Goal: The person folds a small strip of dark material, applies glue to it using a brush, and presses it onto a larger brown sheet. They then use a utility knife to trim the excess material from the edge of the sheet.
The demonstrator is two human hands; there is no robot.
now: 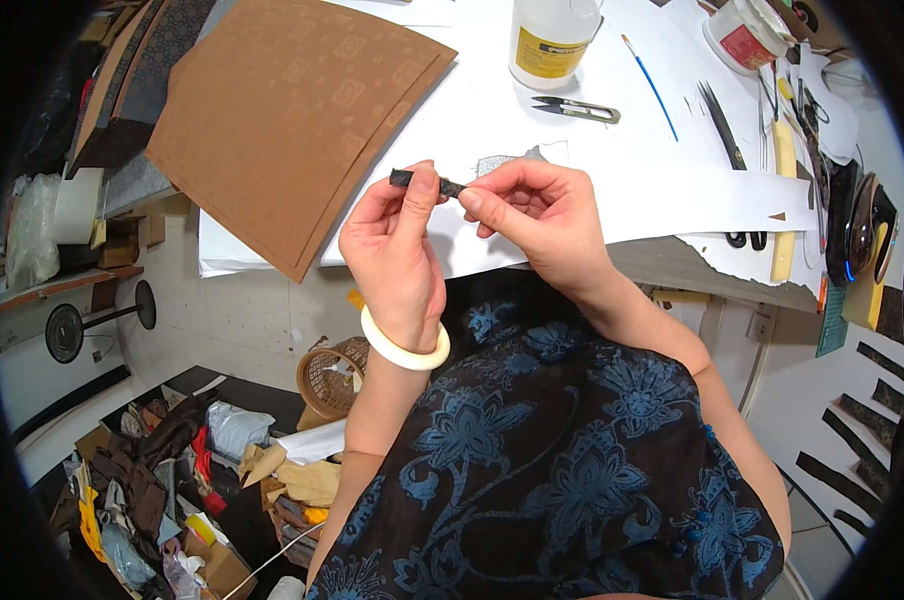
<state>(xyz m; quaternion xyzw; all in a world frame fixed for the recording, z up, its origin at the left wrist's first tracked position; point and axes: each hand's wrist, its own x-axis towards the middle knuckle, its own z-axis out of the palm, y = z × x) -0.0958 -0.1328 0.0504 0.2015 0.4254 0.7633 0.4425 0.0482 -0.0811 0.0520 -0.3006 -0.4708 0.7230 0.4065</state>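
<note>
A small dark strip (450, 188), black and narrow, is stretched between my two hands above the white-covered table; its material is hard to make out. My left hand (400, 225), with a cream bangle (412, 358) on the wrist, pinches one end between thumb and fingers. The other end is pinched by my right hand (544, 215). Just behind the hands lies a grey scrap (509, 160) on the white paper. To the left is a large brown patterned sheet (292, 120), its near corner reaching past the table edge.
Thread snips (577, 109), a blue brush (652, 90) and a white bottle (549, 45) stand or lie beyond my hands. Black scissors (724, 130) and a white tub (747, 35) are at right. A wicker basket (317, 390) and scrap-filled boxes (227, 565) are below left.
</note>
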